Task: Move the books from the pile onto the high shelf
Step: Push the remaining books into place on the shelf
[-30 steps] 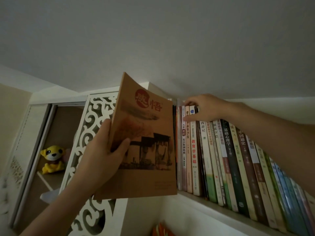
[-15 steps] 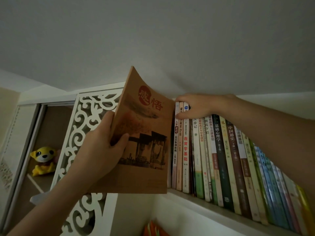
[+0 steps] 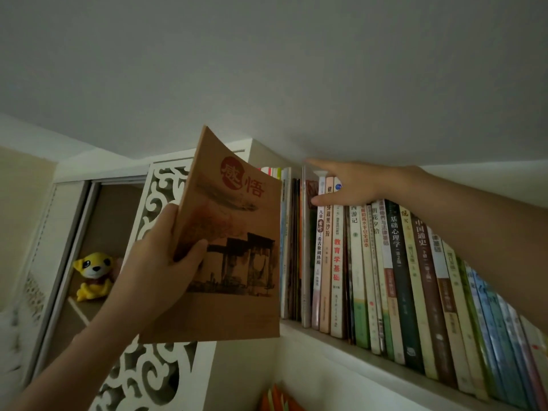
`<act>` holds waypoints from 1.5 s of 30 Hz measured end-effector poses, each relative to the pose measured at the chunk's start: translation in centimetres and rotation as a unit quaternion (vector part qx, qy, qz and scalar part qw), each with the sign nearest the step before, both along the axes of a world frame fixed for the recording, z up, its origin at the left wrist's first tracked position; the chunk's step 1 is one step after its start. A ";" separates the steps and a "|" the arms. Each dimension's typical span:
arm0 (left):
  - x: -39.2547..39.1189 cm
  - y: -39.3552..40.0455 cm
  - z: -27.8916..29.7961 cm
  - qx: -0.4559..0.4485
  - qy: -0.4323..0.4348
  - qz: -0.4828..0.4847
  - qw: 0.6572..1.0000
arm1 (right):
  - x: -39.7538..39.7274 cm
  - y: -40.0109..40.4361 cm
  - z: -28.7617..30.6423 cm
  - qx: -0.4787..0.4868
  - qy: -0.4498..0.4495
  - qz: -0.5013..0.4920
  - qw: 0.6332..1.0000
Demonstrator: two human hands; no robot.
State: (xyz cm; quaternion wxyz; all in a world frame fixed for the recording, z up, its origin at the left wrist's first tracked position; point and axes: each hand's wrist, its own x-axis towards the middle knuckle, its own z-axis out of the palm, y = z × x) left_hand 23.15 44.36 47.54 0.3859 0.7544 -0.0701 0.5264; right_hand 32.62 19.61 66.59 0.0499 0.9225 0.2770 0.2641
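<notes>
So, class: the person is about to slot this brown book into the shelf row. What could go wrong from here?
1. The brown book is held near one edge by the left hand only, already bowing; it could slip.
2. The right hand parts the shelved books with fingertips; the narrow gap may close, buckling the soft cover.

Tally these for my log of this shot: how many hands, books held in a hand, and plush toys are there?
Hands: 2, the left hand and the right hand
Books held: 1, the brown book in the left hand
Plush toys: 1, the yellow plush toy
Total: 4
</notes>
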 end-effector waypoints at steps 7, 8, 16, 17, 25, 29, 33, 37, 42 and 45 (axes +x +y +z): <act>0.2 0.0 0.1 0.002 -0.030 -0.053 0.998 | -0.6 0.2 0.1 0.069 -0.005 0.008 0.998; 0.2 0.0 0.3 0.012 -0.033 -0.058 0.998 | -0.6 0.2 0.0 0.072 -0.011 0.005 0.997; 0.7 -1.8 2.9 0.086 -0.042 -0.049 0.994 | -0.3 0.1 -0.5 0.075 -0.070 0.003 0.995; 1.0 -2.2 3.3 0.093 -0.044 -0.041 0.994 | -0.3 0.2 -0.6 0.076 -0.073 0.003 0.994; 4.9 -7.5 3.8 0.056 -0.051 -0.063 0.995 | -0.1 0.4 -0.7 0.082 -0.090 0.014 0.992; 8.3 -11.4 1.7 0.013 -0.019 -0.095 0.995 | -0.1 0.4 -0.9 0.088 -0.086 0.032 0.992; 9.3 -12.4 0.4 0.042 -0.016 -0.139 0.989 | 0.1 0.1 -0.6 0.082 -0.075 0.029 0.993; 8.7 -9.1 0.2 0.023 0.067 -0.280 0.957 | 0.2 -0.1 -0.3 0.081 -0.055 0.031 0.995; 10.2 -9.3 0.0 -0.004 -0.009 -0.180 0.984 | 0.5 -0.1 0.1 0.097 -0.038 0.035 0.994; 11.3 -10.3 -0.8 0.006 -0.016 -0.147 0.989 | 0.6 0.0 0.1 0.095 -0.039 0.039 0.994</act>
